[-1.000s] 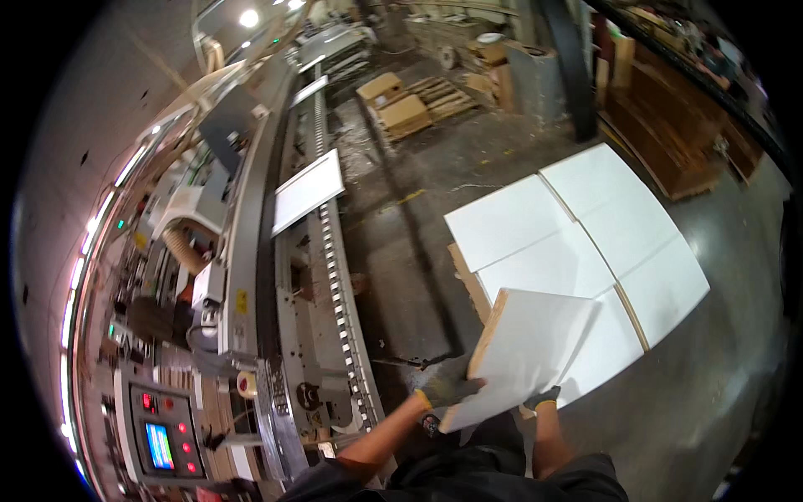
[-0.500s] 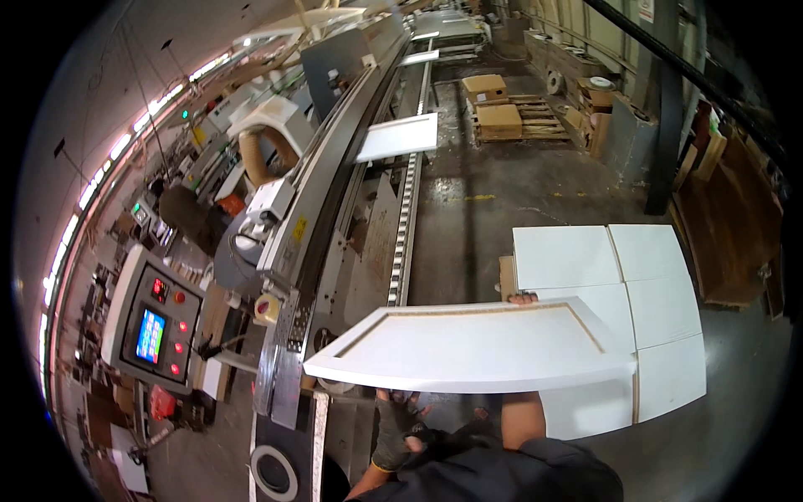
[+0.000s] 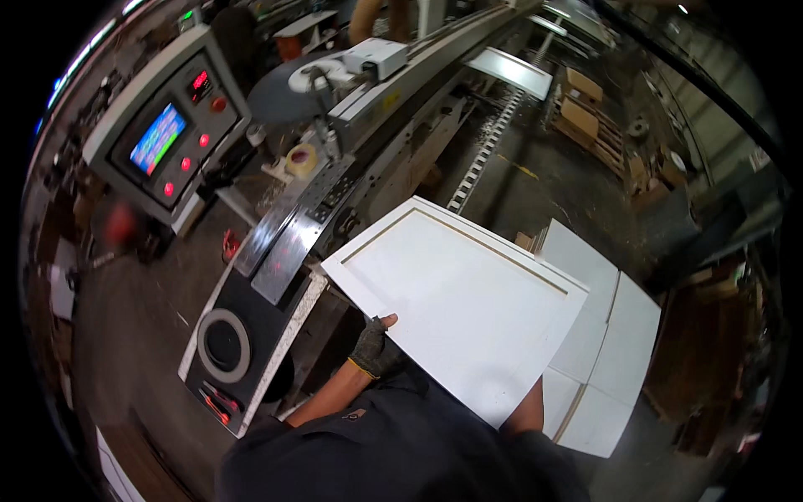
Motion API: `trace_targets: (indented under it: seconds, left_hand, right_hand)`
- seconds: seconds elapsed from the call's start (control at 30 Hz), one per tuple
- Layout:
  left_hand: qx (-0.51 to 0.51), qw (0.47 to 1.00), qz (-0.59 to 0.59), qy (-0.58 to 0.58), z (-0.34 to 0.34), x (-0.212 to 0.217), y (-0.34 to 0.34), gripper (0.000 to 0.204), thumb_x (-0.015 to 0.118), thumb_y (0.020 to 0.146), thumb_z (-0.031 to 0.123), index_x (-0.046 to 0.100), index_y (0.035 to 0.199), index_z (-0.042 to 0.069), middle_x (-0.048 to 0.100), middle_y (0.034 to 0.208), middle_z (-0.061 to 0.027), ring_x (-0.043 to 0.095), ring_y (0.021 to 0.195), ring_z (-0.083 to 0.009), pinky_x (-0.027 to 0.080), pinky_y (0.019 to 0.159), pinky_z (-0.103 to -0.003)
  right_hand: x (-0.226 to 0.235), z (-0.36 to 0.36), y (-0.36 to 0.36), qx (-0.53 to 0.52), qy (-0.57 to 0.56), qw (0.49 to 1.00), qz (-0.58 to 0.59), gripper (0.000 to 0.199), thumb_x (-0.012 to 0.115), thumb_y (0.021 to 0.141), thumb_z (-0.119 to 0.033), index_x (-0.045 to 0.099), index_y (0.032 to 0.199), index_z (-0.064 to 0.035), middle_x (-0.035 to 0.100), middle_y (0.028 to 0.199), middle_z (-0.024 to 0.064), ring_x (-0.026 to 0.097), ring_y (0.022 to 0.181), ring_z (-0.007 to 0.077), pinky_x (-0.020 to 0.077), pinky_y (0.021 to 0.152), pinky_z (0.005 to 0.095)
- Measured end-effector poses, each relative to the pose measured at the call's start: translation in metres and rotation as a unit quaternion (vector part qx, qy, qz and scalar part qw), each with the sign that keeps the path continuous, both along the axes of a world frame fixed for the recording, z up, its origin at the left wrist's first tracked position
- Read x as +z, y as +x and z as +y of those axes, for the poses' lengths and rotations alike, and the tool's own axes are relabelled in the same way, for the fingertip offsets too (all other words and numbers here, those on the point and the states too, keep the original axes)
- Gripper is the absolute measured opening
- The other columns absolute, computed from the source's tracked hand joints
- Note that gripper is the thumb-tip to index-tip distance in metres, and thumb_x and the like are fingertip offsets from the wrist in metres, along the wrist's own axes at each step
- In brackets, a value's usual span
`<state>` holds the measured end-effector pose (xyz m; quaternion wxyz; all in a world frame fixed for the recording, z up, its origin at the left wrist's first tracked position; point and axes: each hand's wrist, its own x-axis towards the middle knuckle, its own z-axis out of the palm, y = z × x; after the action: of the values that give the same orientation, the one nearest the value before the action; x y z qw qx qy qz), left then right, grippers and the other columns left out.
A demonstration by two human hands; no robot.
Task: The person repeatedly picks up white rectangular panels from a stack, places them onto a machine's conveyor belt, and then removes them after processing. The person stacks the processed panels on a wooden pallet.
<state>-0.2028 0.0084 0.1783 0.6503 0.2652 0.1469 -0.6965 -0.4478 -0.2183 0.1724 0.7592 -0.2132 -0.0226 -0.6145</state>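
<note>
A white cabinet door (image 3: 468, 301) with a recessed centre panel and a brownish line along part of its frame is held tilted in front of me. My left hand (image 3: 375, 345), in a dark glove with a yellow cuff and bare thumb, is closed on the near left edge, thumb on top. My right forearm (image 3: 527, 412) passes under the door's near right side. The door covers most of that hand, which supports it from below. To the left of the door is the machine's metal infeed plate (image 3: 288, 263).
A control panel (image 3: 159, 138) with a lit screen stands left. Orange-handled tools (image 3: 216, 403) and a grey ring (image 3: 224, 345) lie on the machine's dark end table. Stacked white panels (image 3: 623, 335) stand right. Another white panel (image 3: 512, 72) sits farther along the machine, near cardboard boxes (image 3: 581, 105).
The door has tipped so more of its face shows. My left hand has come up to its near edge and grips it. The view has turned toward the control panel.
</note>
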Motion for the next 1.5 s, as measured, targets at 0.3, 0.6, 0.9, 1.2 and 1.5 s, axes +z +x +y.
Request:
trace_targets:
  seconds: [0.3,0.6,0.9,1.2,1.5]
  left_hand:
    - [-0.011,0.977,-0.213,0.001,0.046,-0.112,0.034,0.04,0.073,0.079,0.004,0.059,0.116,0.006,0.064,0.102,-0.0057,0.061,0.094,-0.0201,0.053,0.081,-0.035]
    - [-0.073,0.962,-0.261,0.042,0.077,-0.164,0.112,0.031,0.069,0.083,0.003,0.06,0.113,0.0,0.066,0.103,-0.009,0.064,0.093,-0.0207,0.055,0.079,-0.033]
    - [-0.005,0.947,-0.315,-0.063,0.066,-0.183,0.132,0.041,0.067,0.087,0.006,0.054,0.125,-0.001,0.061,0.119,-0.0112,0.058,0.108,-0.021,0.048,0.096,-0.036]
    - [0.039,0.995,-0.088,-0.035,0.059,-0.181,0.164,0.032,0.061,0.094,0.017,0.055,0.12,0.0,0.063,0.111,-0.0107,0.06,0.103,-0.0206,0.051,0.09,-0.036]
    - [0.164,0.972,-0.107,0.128,0.041,-0.214,0.174,0.053,0.064,0.093,0.038,0.05,0.129,0.003,0.059,0.119,-0.01,0.057,0.111,-0.0232,0.046,0.099,-0.041]
  right_hand:
    - [-0.044,0.152,-0.058,0.047,0.343,0.844,0.41,0.087,0.043,0.087,-0.072,0.036,0.145,-0.0074,0.048,0.142,0.0118,0.043,0.132,0.0309,0.0341,0.111,0.0436]
    - [-0.145,0.177,0.043,-0.158,0.403,0.635,0.64,0.075,0.053,0.086,-0.068,0.058,0.111,0.0018,0.064,0.112,0.0161,0.061,0.102,0.0287,0.0494,0.092,0.0411]
    - [-0.17,0.173,0.069,-0.138,0.395,0.675,0.607,0.066,0.05,0.091,-0.061,0.058,0.117,-0.0012,0.064,0.114,0.0145,0.062,0.103,0.0287,0.0504,0.092,0.0419]
    - [-0.198,0.149,0.087,-0.141,0.394,0.678,0.605,0.08,0.059,0.084,-0.066,0.055,0.124,0.003,0.059,0.12,0.0143,0.057,0.107,0.0257,0.0459,0.095,0.0391]
    - [-0.166,0.128,0.142,-0.103,0.347,0.634,0.683,0.069,0.048,0.091,-0.063,0.054,0.123,-0.0023,0.058,0.121,0.0126,0.053,0.112,0.0255,0.0416,0.101,0.0387]
